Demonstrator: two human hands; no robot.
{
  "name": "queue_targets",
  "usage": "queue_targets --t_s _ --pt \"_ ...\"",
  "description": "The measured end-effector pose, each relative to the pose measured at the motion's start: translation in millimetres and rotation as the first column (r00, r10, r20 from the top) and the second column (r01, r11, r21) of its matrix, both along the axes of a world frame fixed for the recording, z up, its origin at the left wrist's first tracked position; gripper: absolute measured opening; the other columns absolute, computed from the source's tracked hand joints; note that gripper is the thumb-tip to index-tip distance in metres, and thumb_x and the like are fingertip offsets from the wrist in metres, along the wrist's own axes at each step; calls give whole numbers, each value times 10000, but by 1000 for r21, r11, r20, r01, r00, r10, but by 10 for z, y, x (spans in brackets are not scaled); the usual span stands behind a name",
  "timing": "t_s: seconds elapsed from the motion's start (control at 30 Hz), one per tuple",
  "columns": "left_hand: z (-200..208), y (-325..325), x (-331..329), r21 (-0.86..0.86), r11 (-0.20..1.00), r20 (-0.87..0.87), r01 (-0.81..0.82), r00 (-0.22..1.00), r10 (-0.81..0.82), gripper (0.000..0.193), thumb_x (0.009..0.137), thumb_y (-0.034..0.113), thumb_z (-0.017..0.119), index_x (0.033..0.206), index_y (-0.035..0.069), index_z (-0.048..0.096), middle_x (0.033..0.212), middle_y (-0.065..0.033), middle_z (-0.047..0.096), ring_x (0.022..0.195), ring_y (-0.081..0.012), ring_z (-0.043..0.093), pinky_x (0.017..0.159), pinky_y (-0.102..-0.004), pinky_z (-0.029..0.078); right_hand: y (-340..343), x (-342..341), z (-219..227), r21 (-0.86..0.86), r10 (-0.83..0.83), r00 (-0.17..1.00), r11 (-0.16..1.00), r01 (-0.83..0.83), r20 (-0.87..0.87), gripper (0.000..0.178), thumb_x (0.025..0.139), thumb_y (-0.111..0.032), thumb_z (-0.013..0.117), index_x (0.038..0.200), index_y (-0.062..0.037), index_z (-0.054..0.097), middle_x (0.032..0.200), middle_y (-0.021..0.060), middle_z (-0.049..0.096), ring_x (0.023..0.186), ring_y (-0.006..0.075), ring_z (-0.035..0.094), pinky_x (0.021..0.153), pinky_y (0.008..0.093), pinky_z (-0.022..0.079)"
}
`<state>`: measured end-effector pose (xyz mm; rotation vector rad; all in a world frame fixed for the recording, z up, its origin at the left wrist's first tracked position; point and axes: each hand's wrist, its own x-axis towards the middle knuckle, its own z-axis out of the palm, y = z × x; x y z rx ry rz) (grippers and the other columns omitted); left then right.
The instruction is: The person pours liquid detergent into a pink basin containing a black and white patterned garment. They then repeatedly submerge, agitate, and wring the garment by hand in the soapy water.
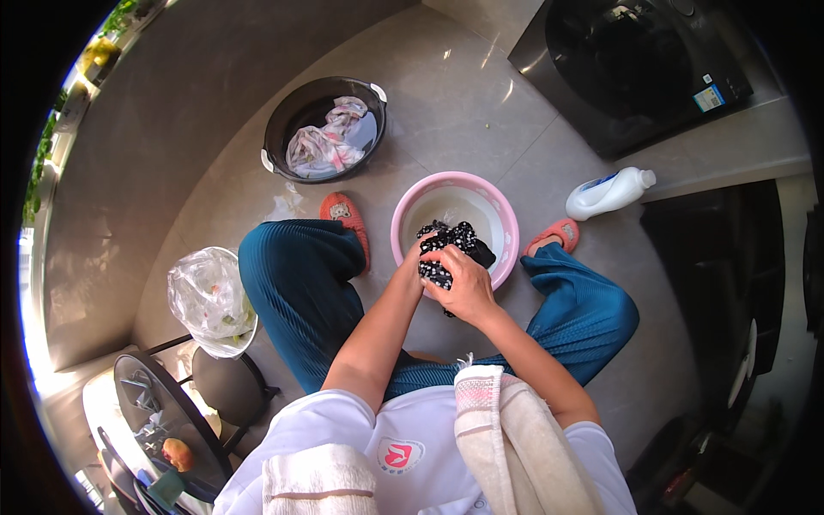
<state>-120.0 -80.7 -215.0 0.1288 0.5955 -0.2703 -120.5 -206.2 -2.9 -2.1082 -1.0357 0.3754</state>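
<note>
Between my knees stands a pink-rimmed basin [404, 203] with water in it. Over its near side I grip a black cloth with white dots [463, 239], bunched up and partly hanging near the rim. My right hand [463, 285] is closed round the bunched cloth from the right. On the other side, my left hand [417, 255] is wrapped on the same cloth; most of its fingers are hidden behind the fabric and my right hand.
A dark tub [273, 129] with wet pinkish-white cloth [324, 148] stands ahead to the left. To the right, a white bottle [605, 196] lies beside a black washing machine [635, 77]. A plastic-lined bin [206, 296] and a round-topped rack [163, 412] are at my left.
</note>
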Motion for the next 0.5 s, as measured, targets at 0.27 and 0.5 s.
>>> queue_targets --t_s 0.27,0.5 --pt "278 -293 129 156 987 -146 -28 988 51 316 1008 192 425 1076 15 679 951 -155 749 816 -313 755 730 -497 647 -123 686 -726 -147 -443 884 874 462 146 297 1010 -340 585 989 -66 697 892 185 708 848 425 677 725 493 518" --pt "313 -155 103 99 994 -261 -44 963 69 286 955 307 587 973 34 672 886 -145 718 741 -306 722 658 -487 623 -45 248 -392 70 -297 955 953 295 23 295 885 -338 751 849 -63 650 933 138 660 906 375 642 797 479 494"
